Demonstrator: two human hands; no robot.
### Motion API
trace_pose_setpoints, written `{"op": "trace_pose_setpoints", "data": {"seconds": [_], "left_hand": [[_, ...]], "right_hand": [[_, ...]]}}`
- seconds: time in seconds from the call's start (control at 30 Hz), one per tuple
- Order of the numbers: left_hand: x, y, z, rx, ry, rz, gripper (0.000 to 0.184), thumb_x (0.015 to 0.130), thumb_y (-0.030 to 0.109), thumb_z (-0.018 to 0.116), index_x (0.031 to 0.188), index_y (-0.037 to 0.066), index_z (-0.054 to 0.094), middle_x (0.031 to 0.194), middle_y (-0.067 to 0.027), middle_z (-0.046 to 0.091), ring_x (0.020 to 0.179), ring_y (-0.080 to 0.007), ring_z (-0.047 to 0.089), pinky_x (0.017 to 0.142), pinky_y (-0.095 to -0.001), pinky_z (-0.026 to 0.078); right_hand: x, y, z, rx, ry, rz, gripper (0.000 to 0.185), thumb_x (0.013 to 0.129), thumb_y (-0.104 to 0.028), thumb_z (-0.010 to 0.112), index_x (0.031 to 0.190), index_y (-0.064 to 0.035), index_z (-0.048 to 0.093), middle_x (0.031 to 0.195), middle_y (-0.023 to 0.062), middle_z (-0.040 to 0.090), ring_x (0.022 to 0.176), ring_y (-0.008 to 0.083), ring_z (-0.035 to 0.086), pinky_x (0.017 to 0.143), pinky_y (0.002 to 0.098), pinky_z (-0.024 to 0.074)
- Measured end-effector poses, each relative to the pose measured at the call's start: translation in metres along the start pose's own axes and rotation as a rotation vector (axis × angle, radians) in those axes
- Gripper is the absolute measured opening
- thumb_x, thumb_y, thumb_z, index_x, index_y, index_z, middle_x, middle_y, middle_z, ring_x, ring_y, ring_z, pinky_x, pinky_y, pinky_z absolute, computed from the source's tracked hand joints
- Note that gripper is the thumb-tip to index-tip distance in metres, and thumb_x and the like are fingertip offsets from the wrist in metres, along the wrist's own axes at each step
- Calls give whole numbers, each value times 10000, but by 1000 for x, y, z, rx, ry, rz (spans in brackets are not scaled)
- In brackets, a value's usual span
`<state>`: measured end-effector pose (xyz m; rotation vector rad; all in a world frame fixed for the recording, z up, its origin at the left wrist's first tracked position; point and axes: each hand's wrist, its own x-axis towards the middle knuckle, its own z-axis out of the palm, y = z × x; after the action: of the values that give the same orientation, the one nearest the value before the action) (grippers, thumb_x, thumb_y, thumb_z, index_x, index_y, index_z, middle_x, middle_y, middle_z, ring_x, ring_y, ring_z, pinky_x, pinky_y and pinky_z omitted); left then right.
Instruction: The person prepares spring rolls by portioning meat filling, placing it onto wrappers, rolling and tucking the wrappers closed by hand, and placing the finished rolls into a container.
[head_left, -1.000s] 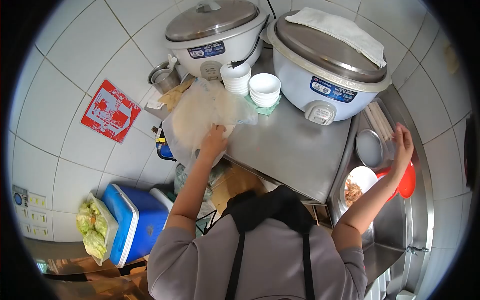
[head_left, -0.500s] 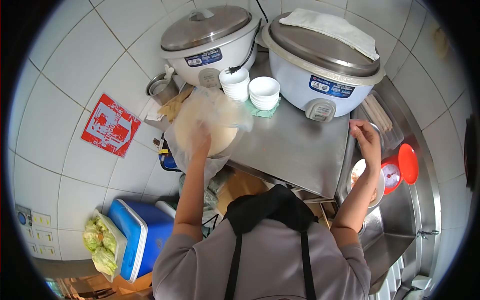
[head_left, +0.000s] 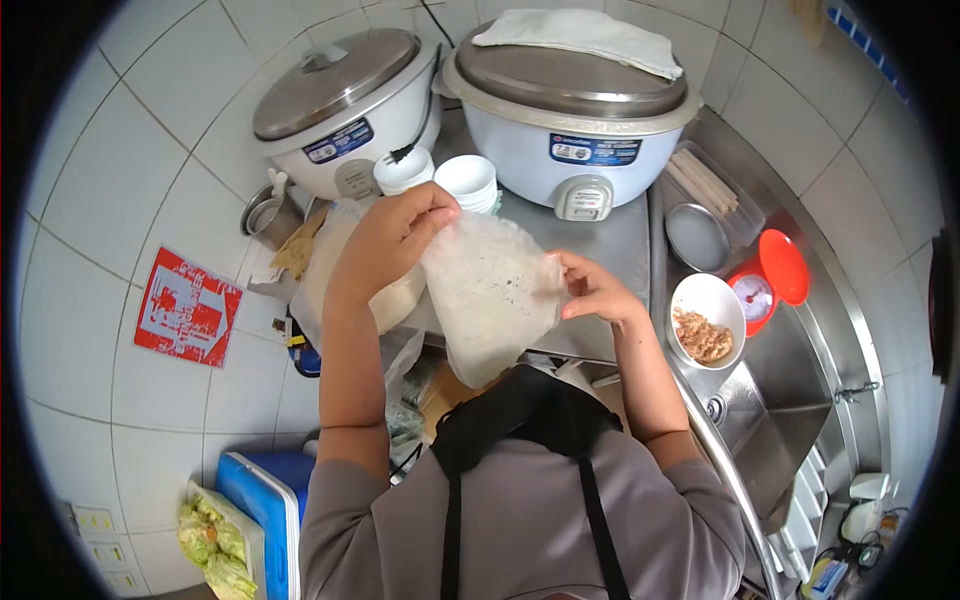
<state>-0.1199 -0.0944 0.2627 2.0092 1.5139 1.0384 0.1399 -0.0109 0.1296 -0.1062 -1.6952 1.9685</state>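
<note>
A thin, pale round sheet (head_left: 492,300) with small dark specks hangs over the front of the steel counter. My left hand (head_left: 405,235) pinches its upper left edge, fingers closed. At its right edge, my right hand (head_left: 592,290) grips it between thumb and fingers. Behind my left forearm lies a clear plastic bag (head_left: 330,265) with a stack of similar pale rounds (head_left: 400,302) partly showing. White bowls (head_left: 466,180) stand in stacks just beyond the sheet.
Two large rice cookers (head_left: 584,148) stand at the back. To the right, a white bowl of shredded food (head_left: 706,320), a red scale (head_left: 755,292) and a metal lid (head_left: 698,238) are by the sink (head_left: 780,430). A blue cooler (head_left: 262,505) is at lower left.
My left hand has come out of the bag and up with a sheet. My right hand has moved left from beside the sink onto the sheet's edge. The view has shifted.
</note>
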Motion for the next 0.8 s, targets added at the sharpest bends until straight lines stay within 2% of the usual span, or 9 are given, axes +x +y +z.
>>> {"op": "trace_pose_setpoints", "data": {"seconds": [0.17, 0.27, 0.37, 0.5, 0.6, 0.67, 0.7, 0.77, 0.8], "left_hand": [[19, -7, 22, -355, -41, -104, 126, 905, 126, 546, 949, 11, 577, 751, 11, 573, 678, -61, 479, 629, -229, 418], [32, -18, 36, -363, -84, -123, 125, 932, 131, 515, 937, 12, 553, 809, 42, 547, 752, -28, 478, 659, -190, 393], [56, -33, 55, -351, -21, -72, 133, 917, 136, 542, 979, 18, 551, 815, 21, 571, 754, -48, 503, 671, -198, 406], [90, -23, 89, 68, 625, 306, 252, 851, 134, 600, 1068, 20, 544, 838, -113, 626, 698, -206, 594, 606, -302, 466], [73, -11, 110, -44, 498, 199, 230, 846, 134, 604, 1041, 25, 554, 820, -102, 619, 661, -215, 588, 574, -324, 468], [47, -34, 138, 9, 252, 141, 196, 857, 169, 584, 999, 33, 573, 815, -122, 624, 633, -253, 600, 565, -361, 474], [32, -49, 153, 31, 99, 82, 192, 862, 179, 574, 991, 37, 580, 811, -129, 626, 620, -267, 603, 562, -373, 477], [5, -81, 181, 94, -217, -145, 236, 859, 217, 578, 985, 18, 588, 868, -153, 621, 742, -307, 605, 659, -384, 487], [-7, -93, 194, 226, -205, -103, 273, 842, 233, 599, 1000, 11, 584, 915, -154, 610, 804, -312, 590, 705, -391, 478]], "right_hand": [[-29, -26, -3, -103, 378, 90, 354, 799, -48, 675, 1131, -12, 556, 990, 22, 633, 869, 77, 582, 784, 225, 450], [-39, -40, -8, -93, 495, 72, 214, 826, -51, 653, 1029, -14, 596, 895, 6, 645, 785, 50, 580, 728, 202, 454], [-45, -41, -8, -59, 590, 33, 152, 855, -58, 617, 999, -13, 595, 878, 14, 641, 765, 57, 575, 710, 206, 451], [-52, -13, -11, 103, 977, -161, 166, 892, -58, 550, 1040, 17, 550, 950, 62, 625, 821, 97, 584, 714, 232, 465], [-88, 41, -19, -28, 1281, -103, 282, 869, -97, 590, 1100, 35, 497, 957, 93, 621, 816, 138, 593, 721, 256, 473], [-123, 68, -17, -689, 1232, 258, 424, 820, -136, 650, 1148, 45, 453, 1004, 163, 584, 863, 208, 582, 755, 313, 470], [-137, 73, -9, -1042, 1262, 263, 527, 750, -120, 692, 1173, 53, 430, 1072, 232, 516, 931, 301, 548, 813, 383, 448], [-137, 52, -14, -1412, 1309, 158, 542, 728, -91, 678, 1191, 40, 426, 1091, 254, 482, 955, 351, 522, 845, 415, 423], [-137, 42, -12, -1591, 1326, 114, 552, 718, -76, 671, 1200, 34, 425, 1100, 265, 465, 967, 376, 509, 861, 431, 411]]}}
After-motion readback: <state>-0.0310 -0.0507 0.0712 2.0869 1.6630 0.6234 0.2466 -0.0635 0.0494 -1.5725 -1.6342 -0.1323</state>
